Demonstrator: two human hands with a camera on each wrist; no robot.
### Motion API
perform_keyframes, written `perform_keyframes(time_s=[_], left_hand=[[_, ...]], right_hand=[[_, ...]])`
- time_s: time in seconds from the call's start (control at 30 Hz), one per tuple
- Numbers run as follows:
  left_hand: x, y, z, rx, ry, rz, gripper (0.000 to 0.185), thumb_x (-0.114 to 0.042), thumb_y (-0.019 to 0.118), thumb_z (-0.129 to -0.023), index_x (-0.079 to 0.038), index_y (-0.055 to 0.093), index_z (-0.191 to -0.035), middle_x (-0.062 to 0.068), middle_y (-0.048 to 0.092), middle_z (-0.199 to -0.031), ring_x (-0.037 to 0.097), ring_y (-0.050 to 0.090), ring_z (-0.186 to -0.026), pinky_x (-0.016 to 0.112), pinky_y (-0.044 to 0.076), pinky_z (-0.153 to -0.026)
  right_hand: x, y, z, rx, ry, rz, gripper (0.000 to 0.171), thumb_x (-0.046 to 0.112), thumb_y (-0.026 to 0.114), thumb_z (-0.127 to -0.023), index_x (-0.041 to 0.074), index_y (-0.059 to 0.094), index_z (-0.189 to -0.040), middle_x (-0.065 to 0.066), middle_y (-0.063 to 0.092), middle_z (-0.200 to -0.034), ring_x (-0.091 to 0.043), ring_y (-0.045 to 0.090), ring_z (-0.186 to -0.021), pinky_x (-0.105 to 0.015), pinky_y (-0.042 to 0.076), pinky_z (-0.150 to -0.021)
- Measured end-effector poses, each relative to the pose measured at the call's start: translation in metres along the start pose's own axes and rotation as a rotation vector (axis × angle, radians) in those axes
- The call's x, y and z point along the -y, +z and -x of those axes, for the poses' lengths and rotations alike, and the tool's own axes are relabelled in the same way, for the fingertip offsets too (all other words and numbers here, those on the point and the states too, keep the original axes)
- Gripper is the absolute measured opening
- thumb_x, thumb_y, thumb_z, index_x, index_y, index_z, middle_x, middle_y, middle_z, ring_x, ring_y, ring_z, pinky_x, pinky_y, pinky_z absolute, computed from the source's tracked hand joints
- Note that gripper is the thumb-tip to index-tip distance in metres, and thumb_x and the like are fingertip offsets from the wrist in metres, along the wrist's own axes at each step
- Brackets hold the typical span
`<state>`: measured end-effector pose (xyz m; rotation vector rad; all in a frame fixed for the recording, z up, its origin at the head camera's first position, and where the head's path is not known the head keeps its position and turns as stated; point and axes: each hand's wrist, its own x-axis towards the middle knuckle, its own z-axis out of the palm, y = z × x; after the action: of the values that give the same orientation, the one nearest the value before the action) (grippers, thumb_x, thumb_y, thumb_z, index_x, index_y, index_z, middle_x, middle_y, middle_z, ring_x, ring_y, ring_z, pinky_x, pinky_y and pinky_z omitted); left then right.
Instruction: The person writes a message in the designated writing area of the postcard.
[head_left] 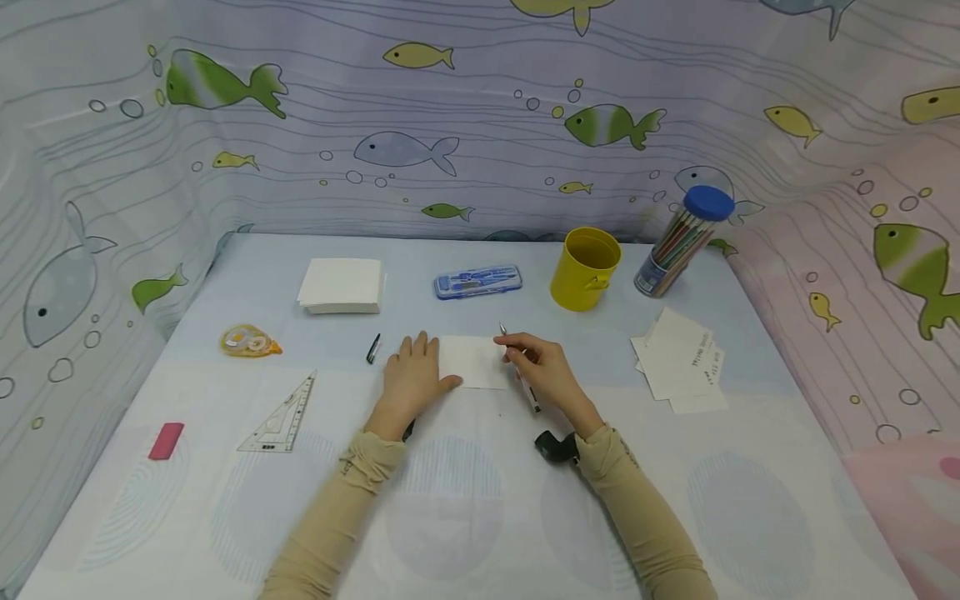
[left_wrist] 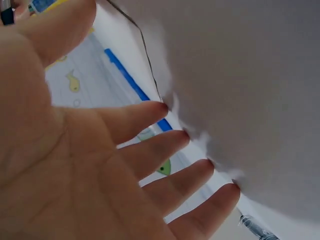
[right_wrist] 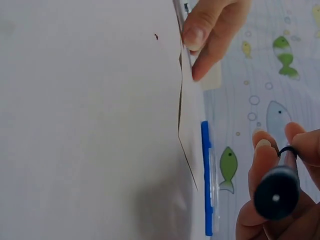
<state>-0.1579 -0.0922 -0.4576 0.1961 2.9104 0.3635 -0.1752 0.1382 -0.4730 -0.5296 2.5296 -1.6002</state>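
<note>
Nearest me, the right hand pinches a pen in its grip just right of the white card on the bench, which the flat, released left hand steadies, so writing looks ready to start.

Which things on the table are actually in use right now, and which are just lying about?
In use: white card under the left hand; pen held by the right hand.

Lying about: pen cap, paper stack, yellow cup, set square, eraser.
</note>
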Motion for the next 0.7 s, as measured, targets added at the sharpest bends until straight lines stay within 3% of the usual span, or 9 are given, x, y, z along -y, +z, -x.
perform_keyframes(time_s=[0.17,0.3,0.4,0.7], left_hand=[[-0.0023,0.0013,0.0025,0.054,-0.001,-0.041,0.083,-0.053,0.057,-0.092,-0.003,0.03,-0.151,0.024,0.022,-0.159,0.048,0.02,-0.145,0.061,0.03,-0.112],[-0.0039,0.0029,0.0035,0.069,-0.006,-0.053,0.082,-0.054,0.054,-0.093,-0.005,0.027,-0.153,0.022,0.018,-0.16,0.048,0.016,-0.146,0.063,0.028,-0.113],[-0.0051,0.0051,0.0038,0.064,-0.02,-0.051,0.081,-0.054,0.054,-0.093,-0.005,0.028,-0.153,0.022,0.018,-0.16,0.048,0.016,-0.146,0.064,0.027,-0.113],[-0.0097,0.0095,0.0057,0.057,-0.038,-0.09,0.081,-0.055,0.054,-0.093,-0.006,0.029,-0.152,0.022,0.021,-0.16,0.049,0.019,-0.145,0.064,0.03,-0.111]], right_hand=[[0.0028,0.0003,-0.0009,0.004,0.032,-0.056,0.026,0.015,0.054,-0.1,0.011,0.067,-0.122,-0.016,0.071,-0.096,-0.02,0.053,-0.063,-0.022,0.045,-0.053],[0.0044,0.0014,-0.0017,0.038,0.033,-0.081,0.028,0.007,0.051,-0.1,0.003,0.064,-0.123,-0.022,0.071,-0.104,-0.036,0.057,-0.072,-0.026,0.048,-0.059],[0.0055,0.0028,-0.0016,0.053,-0.004,-0.054,0.03,-0.001,0.049,-0.097,-0.001,0.063,-0.123,-0.024,0.071,-0.107,-0.041,0.057,-0.073,-0.024,0.046,-0.06],[0.0016,0.0075,-0.0022,-0.034,-0.166,0.044,0.028,-0.006,0.059,-0.089,0.002,0.068,-0.115,-0.011,0.075,-0.101,-0.012,0.059,-0.07,-0.02,0.048,-0.062]])
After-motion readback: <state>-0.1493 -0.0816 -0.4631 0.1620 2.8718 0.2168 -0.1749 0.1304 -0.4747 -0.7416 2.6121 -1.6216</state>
